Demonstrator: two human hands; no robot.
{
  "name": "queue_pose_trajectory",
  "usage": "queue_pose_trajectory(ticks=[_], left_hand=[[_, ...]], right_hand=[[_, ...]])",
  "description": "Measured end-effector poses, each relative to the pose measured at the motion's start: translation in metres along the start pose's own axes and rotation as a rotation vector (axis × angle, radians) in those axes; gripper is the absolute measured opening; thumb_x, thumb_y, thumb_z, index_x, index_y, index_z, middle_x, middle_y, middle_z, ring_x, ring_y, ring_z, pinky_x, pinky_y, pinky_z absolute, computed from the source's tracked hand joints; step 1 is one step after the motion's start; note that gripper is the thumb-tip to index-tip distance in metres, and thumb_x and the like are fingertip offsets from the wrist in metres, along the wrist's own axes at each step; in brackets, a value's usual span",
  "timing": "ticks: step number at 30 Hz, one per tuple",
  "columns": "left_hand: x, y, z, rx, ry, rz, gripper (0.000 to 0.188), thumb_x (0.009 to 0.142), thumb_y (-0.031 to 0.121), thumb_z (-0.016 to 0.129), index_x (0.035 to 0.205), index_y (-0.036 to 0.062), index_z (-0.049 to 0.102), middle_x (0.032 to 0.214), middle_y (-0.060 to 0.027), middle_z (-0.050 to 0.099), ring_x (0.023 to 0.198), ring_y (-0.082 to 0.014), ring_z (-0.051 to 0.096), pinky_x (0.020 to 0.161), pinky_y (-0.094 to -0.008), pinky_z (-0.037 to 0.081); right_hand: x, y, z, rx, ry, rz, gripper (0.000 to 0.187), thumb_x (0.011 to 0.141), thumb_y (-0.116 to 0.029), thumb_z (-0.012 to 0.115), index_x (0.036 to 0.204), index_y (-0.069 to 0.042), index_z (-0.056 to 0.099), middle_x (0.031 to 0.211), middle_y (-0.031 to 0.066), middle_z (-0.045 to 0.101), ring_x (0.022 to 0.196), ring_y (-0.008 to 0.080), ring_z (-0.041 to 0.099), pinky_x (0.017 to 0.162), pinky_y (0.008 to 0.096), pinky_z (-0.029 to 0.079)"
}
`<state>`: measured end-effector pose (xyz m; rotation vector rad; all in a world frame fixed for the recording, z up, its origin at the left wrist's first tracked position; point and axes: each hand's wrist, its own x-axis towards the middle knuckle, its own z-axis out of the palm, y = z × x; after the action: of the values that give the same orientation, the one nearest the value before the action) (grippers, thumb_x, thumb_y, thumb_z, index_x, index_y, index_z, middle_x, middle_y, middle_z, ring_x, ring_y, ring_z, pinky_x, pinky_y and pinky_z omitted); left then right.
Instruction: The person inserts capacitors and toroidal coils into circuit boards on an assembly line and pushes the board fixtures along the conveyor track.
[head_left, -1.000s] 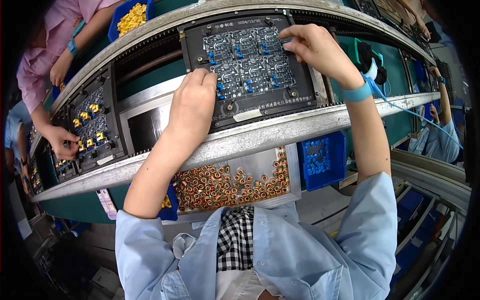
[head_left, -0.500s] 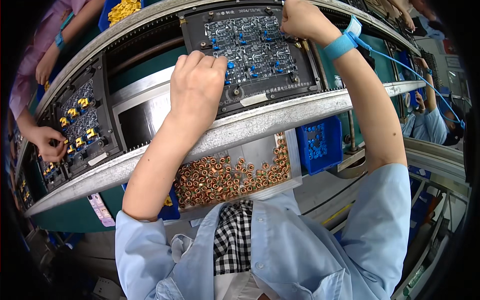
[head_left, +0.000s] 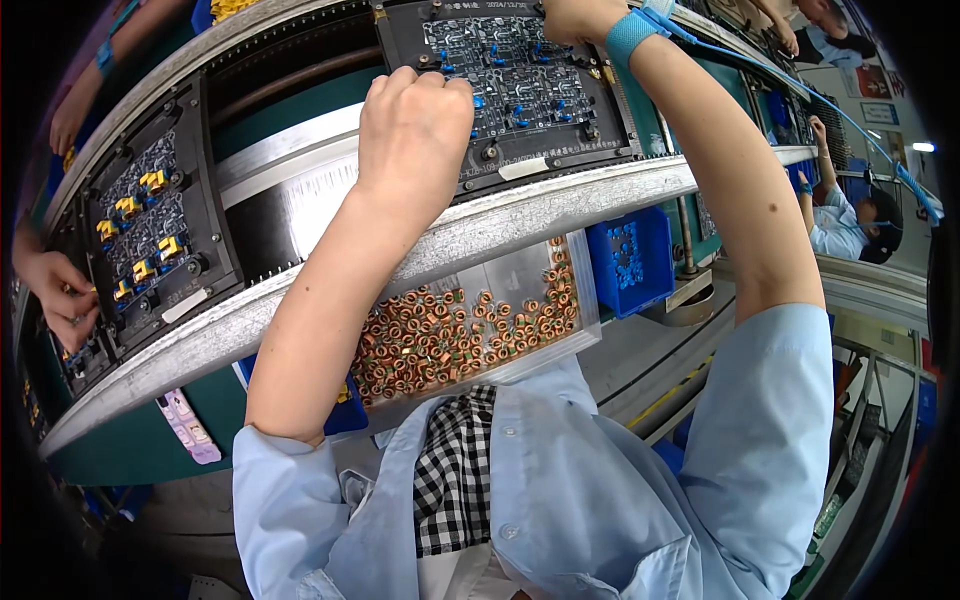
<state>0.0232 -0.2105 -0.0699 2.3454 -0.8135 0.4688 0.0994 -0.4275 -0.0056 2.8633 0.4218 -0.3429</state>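
Observation:
A black fixture plate (head_left: 550,166) holds several dark circuit boards (head_left: 535,97) dotted with small blue parts. Over the plate's left side is my left hand (head_left: 418,135), its fingers curled down on the boards; the fingertips and anything in them are hidden. My right hand (head_left: 583,18), with a blue corded band (head_left: 637,32) at the wrist, is closed at the far right of the boards. The top picture edge cuts it, so what it holds does not show. In front of me, a clear tray (head_left: 587,300) contains many copper-wound ring coils (head_left: 430,340).
A metal rail (head_left: 560,195) runs between the plate and the tray. A blue bin (head_left: 630,265) of small blue parts stands right of the tray. On the left, another fixture (head_left: 212,225) carries boards with yellow parts, near a co-worker's hand (head_left: 60,297).
The whole view has shifted slightly. Against the boards, my right hand has moved a little left, while my left hand stays nearly in place. The co-worker's lower hand has drawn away from the yellow parts.

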Motion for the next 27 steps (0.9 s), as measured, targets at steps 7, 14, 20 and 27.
queue_pose_trajectory(ticks=[7, 14, 20, 27], left_hand=[[0.001, 0.0, -0.002, 0.004, -0.013, -0.028, 0.007, 0.064, -0.004, 0.062, 0.067, 0.003, 0.06, 0.068, -0.0126, 0.062, 0.067, -0.0254, 0.056, 0.071, -0.034, 0.046], [0.001, 0.001, -0.004, -0.017, -0.069, -0.063, 0.008, 0.065, -0.005, 0.061, 0.068, 0.0028, 0.06, 0.07, -0.0135, 0.063, 0.068, -0.0265, 0.057, 0.071, -0.0346, 0.047], [0.001, -0.001, -0.005, -0.039, -0.096, -0.075, 0.006, 0.069, -0.002, 0.06, 0.072, 0.002, 0.062, 0.073, -0.0127, 0.065, 0.069, -0.0273, 0.058, 0.071, -0.0355, 0.048], [0.002, -0.002, -0.006, -0.035, -0.16, -0.104, 0.01, 0.08, 0.008, 0.061, 0.083, 0.0008, 0.067, 0.078, -0.0101, 0.068, 0.071, -0.0264, 0.059, 0.069, -0.036, 0.049]], right_hand=[[0.012, 0.0, 0.005, -0.024, -0.002, 0.08, 0.021, 0.067, -0.015, 0.059, 0.077, 0.001, 0.07, 0.08, 0.0191, 0.068, 0.074, 0.0359, 0.065, 0.064, 0.0437, 0.052], [0.014, -0.008, 0.011, -0.037, 0.007, 0.169, 0.022, 0.068, -0.016, 0.059, 0.078, 0.0, 0.07, 0.082, 0.0187, 0.068, 0.076, 0.0361, 0.065, 0.065, 0.0437, 0.052], [0.016, -0.007, 0.012, -0.042, 0.021, 0.248, 0.022, 0.069, -0.017, 0.059, 0.079, -0.001, 0.07, 0.083, 0.0185, 0.069, 0.078, 0.0362, 0.065, 0.067, 0.0437, 0.052], [0.008, -0.015, 0.017, -0.046, 0.036, 0.337, 0.023, 0.07, -0.018, 0.058, 0.08, -0.001, 0.07, 0.084, 0.0181, 0.069, 0.081, 0.0364, 0.065, 0.068, 0.0438, 0.052]])
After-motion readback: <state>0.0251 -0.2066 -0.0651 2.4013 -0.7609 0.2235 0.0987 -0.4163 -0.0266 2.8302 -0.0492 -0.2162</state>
